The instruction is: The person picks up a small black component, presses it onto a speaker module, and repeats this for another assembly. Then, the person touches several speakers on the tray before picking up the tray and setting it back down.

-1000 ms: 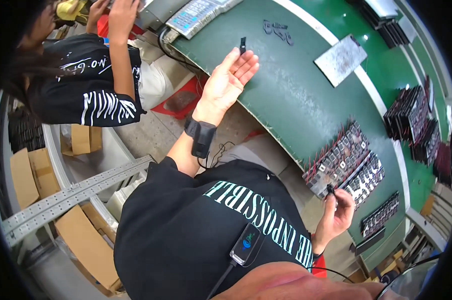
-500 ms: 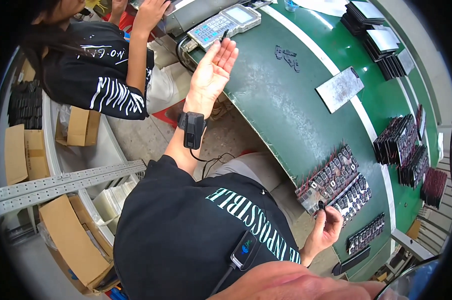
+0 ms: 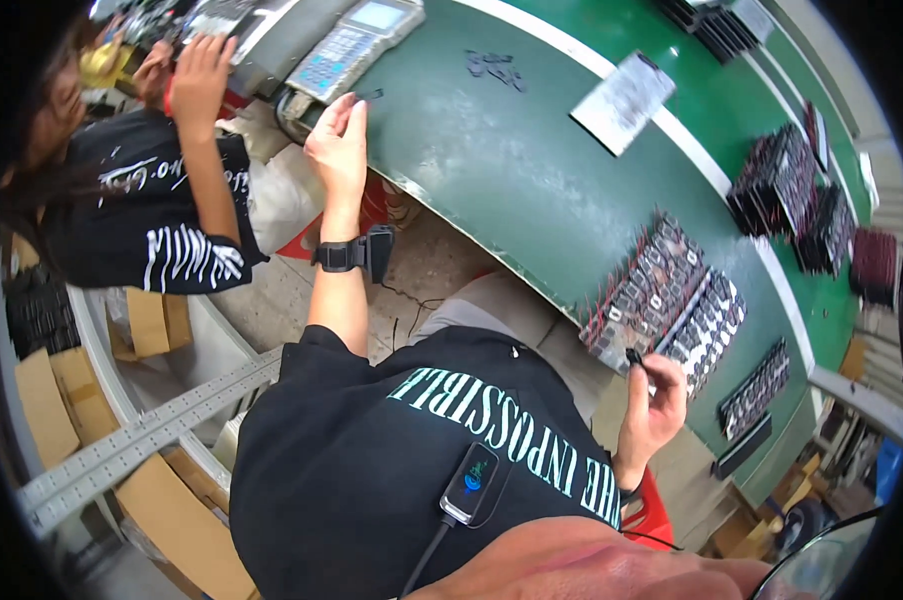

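Note:
My left hand (image 3: pixel 338 145) is stretched out at the table's near edge, with its fingers partly curled and the tips apart. A small black piece (image 3: pixel 372 94) is just beyond those fingertips, apparently on the green table; whether they still touch is unclear. Lower right, my right hand (image 3: pixel 656 400) pinches a small dark piece (image 3: pixel 634 356) between thumb and fingers. It is held beside the rows of small black parts with red wires (image 3: pixel 644 295). Several loose black pieces (image 3: pixel 495 70) lie farther back on the table.
A keypad device with a screen (image 3: pixel 350 52) stands by a grey machine at the upper left. A co-worker's arm (image 3: pixel 212 180) is at the left. A metal plate (image 3: pixel 624 103) and stacked dark boards (image 3: pixel 777 185) lie farther back. Cardboard boxes (image 3: pixel 187 525) sit lower left.
My left hand has turned from palm up to partly curled, and the black piece has left its fingertips' far side for the table surface. My right hand keeps its pinch. The whole view has shifted.

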Available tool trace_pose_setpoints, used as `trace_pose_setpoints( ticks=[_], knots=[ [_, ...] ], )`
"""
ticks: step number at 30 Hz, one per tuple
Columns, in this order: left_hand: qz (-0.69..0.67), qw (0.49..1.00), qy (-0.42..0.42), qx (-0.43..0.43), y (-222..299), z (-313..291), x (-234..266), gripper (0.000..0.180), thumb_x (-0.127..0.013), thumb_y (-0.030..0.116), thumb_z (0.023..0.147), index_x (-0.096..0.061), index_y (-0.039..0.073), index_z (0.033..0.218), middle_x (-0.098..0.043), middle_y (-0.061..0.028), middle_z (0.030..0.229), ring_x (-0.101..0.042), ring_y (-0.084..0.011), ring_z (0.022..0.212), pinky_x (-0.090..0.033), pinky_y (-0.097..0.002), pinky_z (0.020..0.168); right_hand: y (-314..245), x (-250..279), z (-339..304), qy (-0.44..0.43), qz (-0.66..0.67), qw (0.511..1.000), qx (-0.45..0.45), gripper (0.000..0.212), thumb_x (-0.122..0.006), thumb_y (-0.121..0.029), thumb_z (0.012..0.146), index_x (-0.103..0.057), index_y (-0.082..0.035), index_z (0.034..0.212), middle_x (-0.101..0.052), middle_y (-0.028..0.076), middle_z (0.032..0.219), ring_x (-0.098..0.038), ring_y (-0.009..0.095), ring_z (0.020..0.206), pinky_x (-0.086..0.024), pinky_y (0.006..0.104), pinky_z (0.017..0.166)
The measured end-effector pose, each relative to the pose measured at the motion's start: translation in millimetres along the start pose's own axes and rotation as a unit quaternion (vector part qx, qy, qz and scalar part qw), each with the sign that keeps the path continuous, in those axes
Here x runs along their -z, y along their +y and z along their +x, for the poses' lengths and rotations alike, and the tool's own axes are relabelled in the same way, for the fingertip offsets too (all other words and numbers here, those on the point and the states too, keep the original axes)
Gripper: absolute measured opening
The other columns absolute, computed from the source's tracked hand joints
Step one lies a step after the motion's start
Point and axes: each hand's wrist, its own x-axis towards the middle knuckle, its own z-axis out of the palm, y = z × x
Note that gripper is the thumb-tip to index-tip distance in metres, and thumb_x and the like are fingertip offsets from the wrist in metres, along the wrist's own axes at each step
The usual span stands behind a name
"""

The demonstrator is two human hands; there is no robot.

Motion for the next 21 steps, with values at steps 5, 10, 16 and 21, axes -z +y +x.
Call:
trace_pose_setpoints(
  ticks=[5,10,16,21],
  knots=[
    [0.236,0.961,-0.050,-0.137,-8.8,-24.8,-37.3,0.023,-0.066,0.017,0.092,-0.072,-0.002,0.103,-0.073,-0.0130,0.105,-0.069,-0.0298,0.102,-0.054,-0.0397,0.090,29.9,16.2,32.2,-0.012,-0.013,0.999,-0.040,0.014,-0.067,0.007,0.087,-0.064,0.001,0.100,-0.063,0.007,0.103,-0.060,0.014,0.096,-0.047,0.0265,0.087],
    [0.368,0.835,0.033,-0.408,-13.4,-24.8,-67.0,0.017,-0.066,0.016,0.090,-0.074,0.004,0.099,-0.072,-0.0129,0.105,-0.065,-0.0331,0.107,-0.049,-0.0440,0.098,44.7,28.1,39.7,-0.017,-0.006,1.000,-0.006,0.015,-0.067,0.007,0.087,-0.064,0.001,0.101,-0.063,0.007,0.104,-0.060,0.014,0.096,-0.047,0.0263,0.087],
    [0.277,0.853,-0.104,-0.430,49.5,-28.8,-114.4,0.012,-0.069,0.013,0.085,-0.073,0.005,0.093,-0.072,-0.0112,0.103,-0.064,-0.0321,0.108,-0.046,-0.0445,0.101,28.1,32.7,30.9,-0.015,-0.018,0.999,-0.023,0.015,-0.069,0.005,0.088,-0.063,0.001,0.102,-0.063,0.008,0.105,-0.060,0.014,0.096,-0.047,0.0262,0.088],
    [0.381,0.855,-0.221,-0.274,86.3,-17.6,-123.4,0.011,-0.067,0.013,0.085,-0.072,0.005,0.091,-0.072,-0.0098,0.098,-0.064,-0.0320,0.105,-0.048,-0.0425,0.097,25.2,40.4,26.7,0.003,-0.018,1.000,-0.024,0.014,-0.069,0.003,0.089,-0.062,0.000,0.101,-0.062,0.007,0.106,-0.059,0.014,0.096,-0.046,0.0262,0.089]
  ],
)
